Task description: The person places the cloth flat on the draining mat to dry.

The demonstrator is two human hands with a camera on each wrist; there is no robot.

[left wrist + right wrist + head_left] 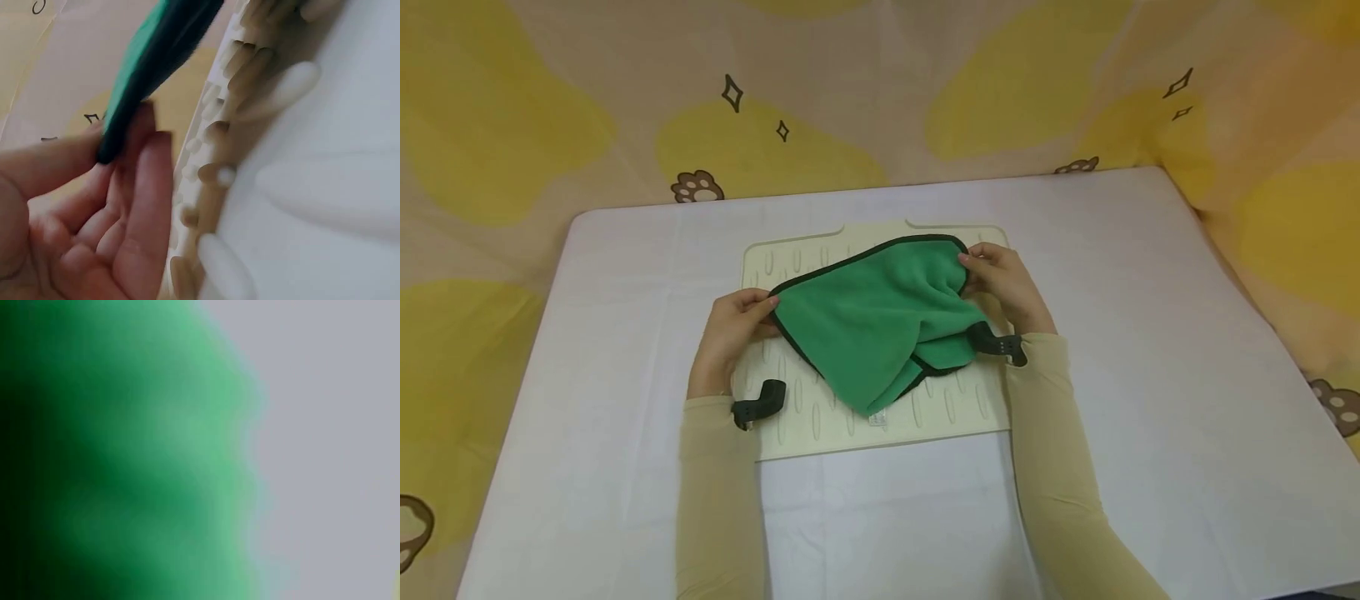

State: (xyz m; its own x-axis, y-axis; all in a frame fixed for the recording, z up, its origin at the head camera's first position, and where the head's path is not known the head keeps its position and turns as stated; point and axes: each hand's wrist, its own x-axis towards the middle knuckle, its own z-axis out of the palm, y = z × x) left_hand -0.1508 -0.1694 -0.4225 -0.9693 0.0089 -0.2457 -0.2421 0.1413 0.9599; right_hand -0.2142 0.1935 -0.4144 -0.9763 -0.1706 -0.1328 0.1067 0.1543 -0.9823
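Note:
A green cloth [865, 317] with black edging is stretched between the two hands above a cream ribbed mat [797, 425]. My left hand [733, 329] pinches its left corner between thumb and fingers; in the left wrist view the dark-edged cloth [150, 69] slants up from the fingertips of the left hand [94, 225]. At the upper right corner, my right hand [1006, 282] pinches the black-edged border. The cloth's lower part hangs in loose folds, with a small white tag [877, 418] at its bottom tip. Blurred green cloth [162, 450] fills much of the right wrist view.
The mat lies on a table with a white cover [1150, 375]. A yellow and beige patterned curtain [880, 100] hangs along the back and sides. Black wrist mounts [760, 404] sit on both sleeved forearms, the right one touching the cloth's edge in the head view.

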